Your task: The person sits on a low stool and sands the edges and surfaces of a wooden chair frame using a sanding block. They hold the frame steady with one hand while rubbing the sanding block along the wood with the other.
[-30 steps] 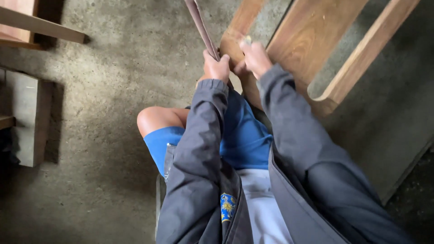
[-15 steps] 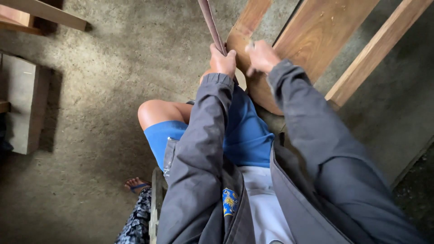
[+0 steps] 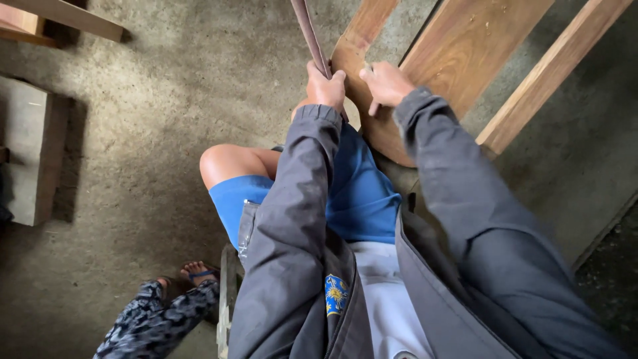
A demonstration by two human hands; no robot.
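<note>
2 hands at work: gripping a thin dark strip [image 3: 307, 30] in the fisted left hand [image 3: 325, 85], pressing the right hand [image 3: 385, 83], fingers curled, onto the rounded end of the wooden frame [image 3: 465, 46] lying on the concrete floor [image 3: 166, 100] by the knee. Judging work on that end in hand, calling for firm bracing next.

1. The wooden frame [image 3: 458, 50] under the right hand [image 3: 385, 83] is warm brown timber with visible grain, smooth and faintly satin.
2. The thin strip [image 3: 308, 30] gripped in the left hand [image 3: 325, 86] looks like darker, reddish-brown wood, matt.
3. The concrete floor [image 3: 166, 100] left of the left hand is grey, rough and mottled.
4. The jacket sleeves [image 3: 292, 199] behind both hands are dull grey woven cloth, slightly dusty.
5. The shorts [image 3: 362, 193] below the hands are smooth blue fabric.
6. The block [image 3: 26, 159] far left of the hands is pale, matt wood.
</note>
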